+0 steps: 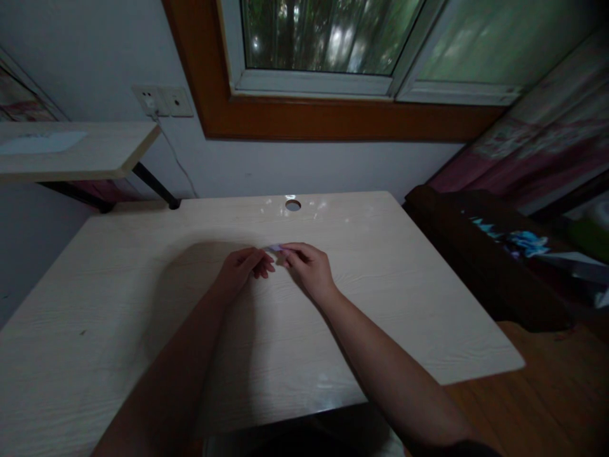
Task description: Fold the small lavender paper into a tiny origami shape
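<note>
Between my two hands is a small, pale, whitish-lilac thin piece (275,248), too small to name. My right hand (307,265) pinches its right end between thumb and fingertips. My left hand (242,268) is closed, with thumb and forefinger pressed together at the piece's left end and the other fingers curled below. Both hands are over the middle of the light wood-grain desk (190,343), and their shadow falls on it to the left. How far the piece reaches inside the fingers is hidden.
A round cable hole (293,205) is near the desk's back edge. On the left, a raised shelf (109,152) stands on black legs. A cord runs from the wall socket (151,101) down behind the desk. A dark wooden bench (480,266) with blue items stands at right.
</note>
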Demonstrator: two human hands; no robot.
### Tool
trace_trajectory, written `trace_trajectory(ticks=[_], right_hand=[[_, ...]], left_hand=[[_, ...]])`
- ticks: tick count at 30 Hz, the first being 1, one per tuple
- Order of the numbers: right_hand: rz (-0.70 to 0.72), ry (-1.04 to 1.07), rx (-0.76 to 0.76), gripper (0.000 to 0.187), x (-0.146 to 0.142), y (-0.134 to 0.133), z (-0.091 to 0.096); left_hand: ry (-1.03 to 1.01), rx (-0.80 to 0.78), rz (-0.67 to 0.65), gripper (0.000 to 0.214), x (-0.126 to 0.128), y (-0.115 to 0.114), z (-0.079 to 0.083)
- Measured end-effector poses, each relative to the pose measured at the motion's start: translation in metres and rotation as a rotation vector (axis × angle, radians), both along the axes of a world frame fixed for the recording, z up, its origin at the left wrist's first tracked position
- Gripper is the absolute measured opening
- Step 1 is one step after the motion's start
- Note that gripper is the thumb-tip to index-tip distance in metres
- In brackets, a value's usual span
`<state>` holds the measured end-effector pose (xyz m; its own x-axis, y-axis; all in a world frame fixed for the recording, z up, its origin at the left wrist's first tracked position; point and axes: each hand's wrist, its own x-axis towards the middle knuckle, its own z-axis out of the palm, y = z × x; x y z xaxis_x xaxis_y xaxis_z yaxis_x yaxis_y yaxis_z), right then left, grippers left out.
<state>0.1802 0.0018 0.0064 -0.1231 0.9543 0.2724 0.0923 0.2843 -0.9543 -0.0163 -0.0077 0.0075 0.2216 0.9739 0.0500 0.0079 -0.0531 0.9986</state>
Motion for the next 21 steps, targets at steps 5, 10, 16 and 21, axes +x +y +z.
trace_trajectory(ticks=[5, 10, 16, 21], right_hand=[[-0.001, -0.029, 0.051, 0.02, 0.0008, -0.0012, -0.001], [0.006, -0.025, 0.057, 0.019, 0.0002, -0.0021, -0.0013], [0.025, -0.075, 0.114, 0.017, 0.0, -0.0022, -0.0009], [0.063, -0.164, 0.153, 0.018, 0.0012, -0.0019, 0.0005]], left_hand=[[-0.003, 0.042, 0.046, 0.039, 0.0019, 0.0012, 0.0011], [-0.031, 0.028, 0.093, 0.035, 0.004, 0.0021, 0.0041], [-0.013, 0.008, 0.139, 0.03, 0.0044, 0.005, 0.0051], [-0.005, 0.002, 0.17, 0.026, 0.0038, 0.0077, 0.0025]])
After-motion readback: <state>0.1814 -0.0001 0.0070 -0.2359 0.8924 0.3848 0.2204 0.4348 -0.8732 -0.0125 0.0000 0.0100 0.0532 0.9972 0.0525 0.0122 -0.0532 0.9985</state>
